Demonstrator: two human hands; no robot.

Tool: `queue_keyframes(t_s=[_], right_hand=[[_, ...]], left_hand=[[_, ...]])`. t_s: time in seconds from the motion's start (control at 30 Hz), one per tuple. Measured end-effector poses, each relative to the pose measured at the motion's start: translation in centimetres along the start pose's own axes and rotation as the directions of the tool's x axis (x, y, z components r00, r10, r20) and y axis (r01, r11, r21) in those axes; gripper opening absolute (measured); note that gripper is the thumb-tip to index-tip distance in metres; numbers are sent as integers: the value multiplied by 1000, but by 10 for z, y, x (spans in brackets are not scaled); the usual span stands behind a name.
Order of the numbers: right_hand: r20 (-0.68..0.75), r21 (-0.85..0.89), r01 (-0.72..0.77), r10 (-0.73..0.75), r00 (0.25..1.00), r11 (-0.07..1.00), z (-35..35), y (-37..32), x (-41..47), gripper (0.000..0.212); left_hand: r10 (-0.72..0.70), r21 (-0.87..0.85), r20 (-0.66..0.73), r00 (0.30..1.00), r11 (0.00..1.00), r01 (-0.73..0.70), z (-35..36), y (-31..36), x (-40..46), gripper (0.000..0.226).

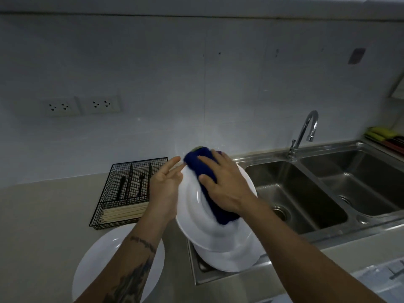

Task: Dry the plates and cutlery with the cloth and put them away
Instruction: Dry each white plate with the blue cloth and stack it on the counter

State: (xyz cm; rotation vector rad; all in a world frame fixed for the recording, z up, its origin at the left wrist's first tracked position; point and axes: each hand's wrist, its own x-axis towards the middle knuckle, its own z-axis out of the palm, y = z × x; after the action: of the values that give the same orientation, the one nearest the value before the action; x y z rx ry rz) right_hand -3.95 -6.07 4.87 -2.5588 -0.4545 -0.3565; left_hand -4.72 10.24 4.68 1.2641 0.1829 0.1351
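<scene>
You face a dim white tiled wall (196, 73) | twin sockets (83, 104) left | steel double sink (328, 184), faucet (306, 132) right | beige counter (43, 215)

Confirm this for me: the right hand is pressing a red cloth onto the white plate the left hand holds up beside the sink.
Not quite: the cloth is dark blue, not red, as the head view shows. The rest stands: the right hand presses it against the white plate, which the left hand steadies at its rim, beside the sink.
</scene>
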Motion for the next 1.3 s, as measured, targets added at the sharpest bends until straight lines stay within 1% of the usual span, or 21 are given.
queue_keyframes(t_s=[0.07, 0.13, 0.2, 0.27, 0.3, 0.37, 0.43, 0.53, 0.57, 0.63, 0.7, 0.77, 0.8, 0.87, 0.9, 0.97, 1.03, 1.13, 1.17, 1.23, 1.3], right_hand=[[10, -63, 47, -47, 999, 997, 3, -10, 2, 63], [-14, -83, 29, -30, 999, 996, 9, -7, -6, 64], [-54, -60, -75, 71, 996, 995, 17, 3, -20, 66], [-52, 24, -191, 192, 980, 981, 26, 8, -32, 66], [-47, 46, -206, 208, 977, 977, 30, 6, -35, 66], [-58, 8, -144, 144, 988, 990, 34, -6, -35, 66], [-52, -38, -9, 7, 999, 999, 35, -25, -35, 64], [-9, -84, 167, -168, 986, 982, 40, -39, -45, 60], [2, -113, 207, -208, 978, 972, 42, -38, -50, 59], [-12, -146, 233, -237, 971, 961, 44, -28, -57, 57], [-98, -116, 179, -191, 977, 977, 41, -16, -57, 54], [-196, -53, 77, -86, 977, 996, 36, -4, -52, 52], [-219, 14, 16, -13, 976, 1000, 34, 1, -48, 53], [-213, 187, -89, 128, 969, 978, 28, 8, -36, 56], [-213, 255, -106, 162, 963, 961, 24, 9, -29, 58], [-198, 320, -113, 183, 963, 941, 16, 7, -11, 58], [-140, 279, -122, 166, 976, 953, 10, 1, 8, 59], [-74, 81, -42, 48, 996, 996, 10, -18, 28, 60], [-42, 49, -21, 23, 999, 999, 12, -24, 29, 58], [-4, 57, -31, 32, 999, 998, 16, -23, 28, 57], [-7, 163, -119, 121, 993, 980, 20, -9, 21, 60]], left_hand=[[-2, -50, -45, 999, 999, 0, -2, 0, 1, 45], [-7, -78, -95, 995, 997, 0, -10, 2, 1, 45], [-17, -99, -155, 988, 995, 1, -19, 4, 0, 43], [-24, -107, -190, 981, 994, 4, -25, 5, 0, 44], [-29, -99, -198, 980, 995, 9, -26, 5, -1, 43], [-33, -91, -209, 977, 996, 14, -23, 3, -1, 42], [-37, -118, -209, 977, 993, 12, -20, 4, -1, 40], [-80, -251, -210, 974, 968, 25, -19, 9, 1, 39], [-100, -279, -217, 971, 960, 36, -21, 10, 2, 39], [-116, -257, -239, 964, 965, 53, -25, 10, 4, 42], [-107, -199, -271, 957, 979, 53, -30, 10, 6, 45], [-97, -178, -279, 955, 983, 48, -35, 14, 6, 48], [-88, -175, -265, 960, 984, 42, -36, 16, 6, 49], [-64, -146, -231, 971, 989, 31, -38, 19, 5, 51], [-56, -130, -212, 976, 991, 28, -37, 20, 4, 51], [-35, -91, -168, 985, 996, 20, -35, 22, 3, 51], [-12, -48, -125, 992, 999, 6, -30, 21, 1, 52], [26, -31, -76, 997, 999, -28, -24, 16, -3, 51], [35, -40, -66, 997, 998, -38, -25, 14, -4, 52], [51, -53, -54, 997, 997, -53, -30, 14, -5, 54], [69, -45, -56, 996, 996, -72, -40, 16, -5, 54]])
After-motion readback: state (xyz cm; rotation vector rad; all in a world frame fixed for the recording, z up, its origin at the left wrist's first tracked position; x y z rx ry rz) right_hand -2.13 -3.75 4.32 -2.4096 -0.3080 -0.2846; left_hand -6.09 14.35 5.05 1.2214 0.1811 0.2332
